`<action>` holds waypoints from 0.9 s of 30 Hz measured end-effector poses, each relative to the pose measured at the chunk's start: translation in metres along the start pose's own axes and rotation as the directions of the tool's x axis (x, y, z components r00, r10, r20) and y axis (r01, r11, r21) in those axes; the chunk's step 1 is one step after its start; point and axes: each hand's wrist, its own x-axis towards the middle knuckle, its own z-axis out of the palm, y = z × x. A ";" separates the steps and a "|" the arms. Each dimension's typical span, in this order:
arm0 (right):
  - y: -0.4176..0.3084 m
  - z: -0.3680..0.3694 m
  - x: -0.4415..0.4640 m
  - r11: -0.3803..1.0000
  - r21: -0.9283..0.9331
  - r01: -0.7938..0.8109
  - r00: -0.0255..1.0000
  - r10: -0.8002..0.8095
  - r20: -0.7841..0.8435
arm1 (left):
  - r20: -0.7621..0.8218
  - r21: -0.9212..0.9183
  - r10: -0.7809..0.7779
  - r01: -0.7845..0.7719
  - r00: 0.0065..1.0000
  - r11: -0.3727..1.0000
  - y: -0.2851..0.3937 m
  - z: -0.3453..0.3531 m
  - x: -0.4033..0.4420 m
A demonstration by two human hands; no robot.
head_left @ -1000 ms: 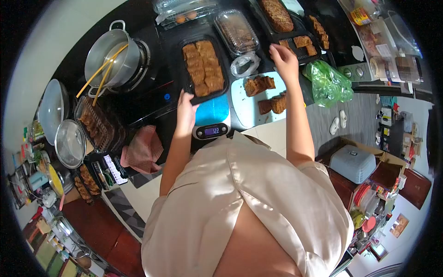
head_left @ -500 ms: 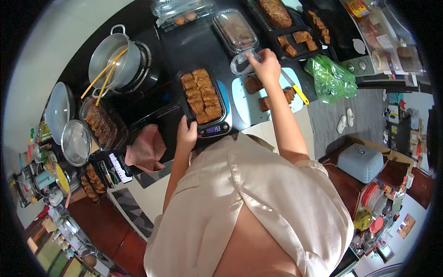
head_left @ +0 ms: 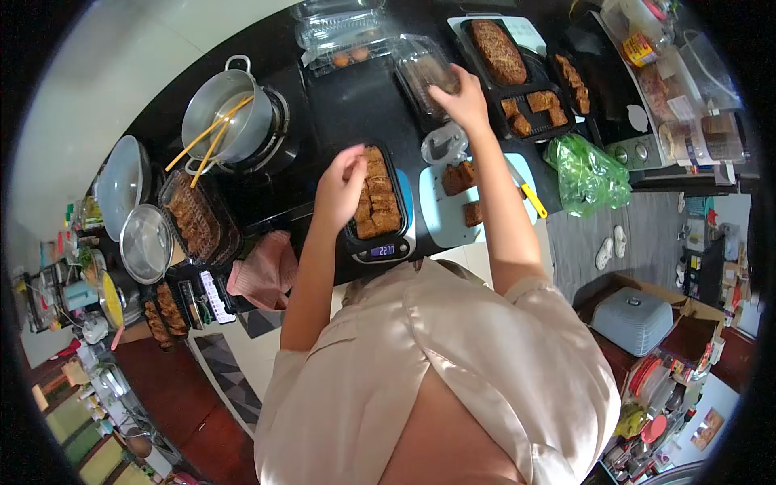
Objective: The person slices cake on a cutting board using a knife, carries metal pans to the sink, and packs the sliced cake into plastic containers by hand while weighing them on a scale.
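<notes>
My left hand hovers over the left edge of a black tray packed with rows of brown bread slices. Its fingers are loosely bent and a little blurred, with nothing visible in them. The tray sits on a kitchen scale with a lit display. My right hand reaches to the right side of a clear plastic container, thumb and fingers apart; whether it touches the lid is hard to tell. Below its wrist lie a crumpled clear plastic piece and a pale blue cutting board with bread pieces.
A yellow-handled knife lies across the board's right side, beside a green plastic bag. Behind stand a loaf and a tray of bread pieces. To the left, a pot with chopsticks stands on a burner.
My left hand has let go of the tray's near left corner and risen over its far left part. My right hand has moved from the crumpled plastic toward the clear container. The scale display has changed.
</notes>
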 end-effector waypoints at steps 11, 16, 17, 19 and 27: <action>-0.051 -0.029 0.069 0.453 0.576 -0.680 0.542 -0.219 0.812 | -0.086 -0.535 -0.102 0.041 0.991 0.844 0.017 0.008 0.133; -0.044 -0.009 0.073 0.275 0.516 -0.811 0.399 -0.385 0.832 | 0.090 -0.514 -0.195 0.214 0.977 0.831 0.037 -0.003 0.152; -0.043 -0.008 0.075 0.269 0.516 -0.813 0.399 -0.387 0.831 | 0.090 -0.510 -0.199 0.217 0.976 0.832 0.036 -0.005 0.166; -0.033 0.001 0.085 0.394 0.672 -0.627 0.745 0.049 0.665 | 0.012 -0.615 -0.045 0.042 0.999 0.788 0.037 -0.009 0.191; -0.015 0.043 0.092 0.441 0.772 -0.458 0.889 0.249 0.385 | -0.030 -0.750 -0.188 0.102 0.982 0.654 0.063 0.002 0.230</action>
